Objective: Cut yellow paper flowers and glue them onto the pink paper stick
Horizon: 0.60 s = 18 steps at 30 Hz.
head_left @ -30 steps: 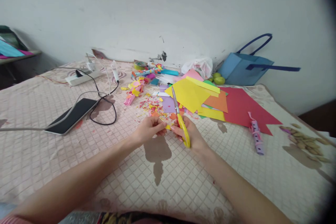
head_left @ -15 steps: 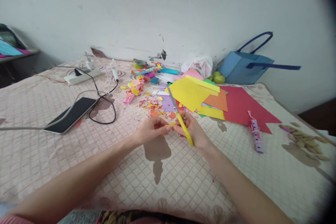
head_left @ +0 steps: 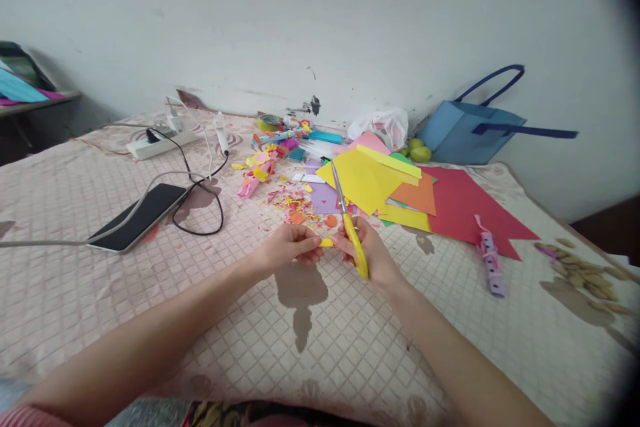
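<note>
Between my two hands a small piece of yellow paper (head_left: 327, 242) is stretched, pinched at both ends. My left hand (head_left: 290, 245) is closed on its left end with thumb and fingers. My right hand (head_left: 367, 247) pinches the right end and also carries yellow-handled scissors (head_left: 354, 240), whose blades look closed and point away from me over the sheets. Just beyond my hands lie an orange paper piece (head_left: 331, 221) and many tiny paper scraps (head_left: 293, 203). A yellow sheet (head_left: 367, 177) tops the stack of coloured paper.
A red sheet (head_left: 465, 207) and a purple paper roll (head_left: 491, 263) lie to the right, near peanuts (head_left: 585, 273). A blue bag (head_left: 473, 130) stands by the wall. On the left are a black tablet-like device (head_left: 140, 217), cables and a power strip (head_left: 163, 145). Decorated pink paper (head_left: 259, 173) lies beyond.
The yellow paper now shows as a flat strip held between the fingers; before, it looked smaller and angled. The scissors have turned slightly. Both hands stay in nearly the same place.
</note>
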{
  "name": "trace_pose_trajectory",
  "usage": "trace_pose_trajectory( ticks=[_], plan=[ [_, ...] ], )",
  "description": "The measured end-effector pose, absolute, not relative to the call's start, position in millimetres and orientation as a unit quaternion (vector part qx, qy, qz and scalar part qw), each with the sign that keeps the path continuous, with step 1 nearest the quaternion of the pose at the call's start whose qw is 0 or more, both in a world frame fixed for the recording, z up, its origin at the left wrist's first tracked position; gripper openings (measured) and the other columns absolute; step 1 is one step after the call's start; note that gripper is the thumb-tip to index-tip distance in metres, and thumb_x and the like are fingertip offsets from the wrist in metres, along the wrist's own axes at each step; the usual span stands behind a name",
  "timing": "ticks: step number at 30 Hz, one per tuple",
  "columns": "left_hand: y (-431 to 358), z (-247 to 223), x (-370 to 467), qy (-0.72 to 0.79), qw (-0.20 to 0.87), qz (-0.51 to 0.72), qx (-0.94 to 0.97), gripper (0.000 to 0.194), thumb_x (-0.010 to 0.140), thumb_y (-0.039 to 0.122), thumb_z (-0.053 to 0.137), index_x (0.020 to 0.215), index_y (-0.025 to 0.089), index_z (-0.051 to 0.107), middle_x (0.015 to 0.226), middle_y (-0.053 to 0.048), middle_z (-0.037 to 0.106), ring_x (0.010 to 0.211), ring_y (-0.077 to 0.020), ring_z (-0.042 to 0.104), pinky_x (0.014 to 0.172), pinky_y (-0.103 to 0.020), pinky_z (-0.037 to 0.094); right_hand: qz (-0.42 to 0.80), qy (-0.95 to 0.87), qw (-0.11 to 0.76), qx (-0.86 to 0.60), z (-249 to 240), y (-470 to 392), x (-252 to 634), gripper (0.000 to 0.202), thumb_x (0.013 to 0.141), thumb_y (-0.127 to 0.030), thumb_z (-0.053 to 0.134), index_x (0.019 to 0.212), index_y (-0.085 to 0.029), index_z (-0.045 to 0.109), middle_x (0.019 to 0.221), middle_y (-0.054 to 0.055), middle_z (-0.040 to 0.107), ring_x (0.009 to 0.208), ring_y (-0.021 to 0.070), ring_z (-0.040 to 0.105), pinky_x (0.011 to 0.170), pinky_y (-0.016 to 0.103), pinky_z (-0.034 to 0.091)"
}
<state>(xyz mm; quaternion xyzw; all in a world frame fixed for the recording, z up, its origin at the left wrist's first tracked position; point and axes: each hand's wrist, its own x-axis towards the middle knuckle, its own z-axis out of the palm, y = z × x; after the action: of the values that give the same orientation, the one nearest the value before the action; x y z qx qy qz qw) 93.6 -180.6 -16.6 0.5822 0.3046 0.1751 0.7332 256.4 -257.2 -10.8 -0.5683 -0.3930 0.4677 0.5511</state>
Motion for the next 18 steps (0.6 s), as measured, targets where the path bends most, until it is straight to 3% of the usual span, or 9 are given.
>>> trace_pose_trajectory(
  ticks=[18],
  plan=[
    [-184, -28, 98, 0.292, 0.701, 0.172, 0.628, 0.031, 0.073, 0.043, 0.065, 0.071, 0.013, 0.058, 0.069, -0.003, 0.065, 0.057, -0.0084, 0.057, 0.057, -0.022, 0.047, 0.479, -0.374, 0.552, -0.571, -19, -256, 256, 0.042, 0.058, -0.031, 0.074, 0.081, -0.022, 0.041, 0.059, -0.010, 0.051, 0.039, 0.0057, 0.044, 0.033, 0.018, 0.031]
  ],
)
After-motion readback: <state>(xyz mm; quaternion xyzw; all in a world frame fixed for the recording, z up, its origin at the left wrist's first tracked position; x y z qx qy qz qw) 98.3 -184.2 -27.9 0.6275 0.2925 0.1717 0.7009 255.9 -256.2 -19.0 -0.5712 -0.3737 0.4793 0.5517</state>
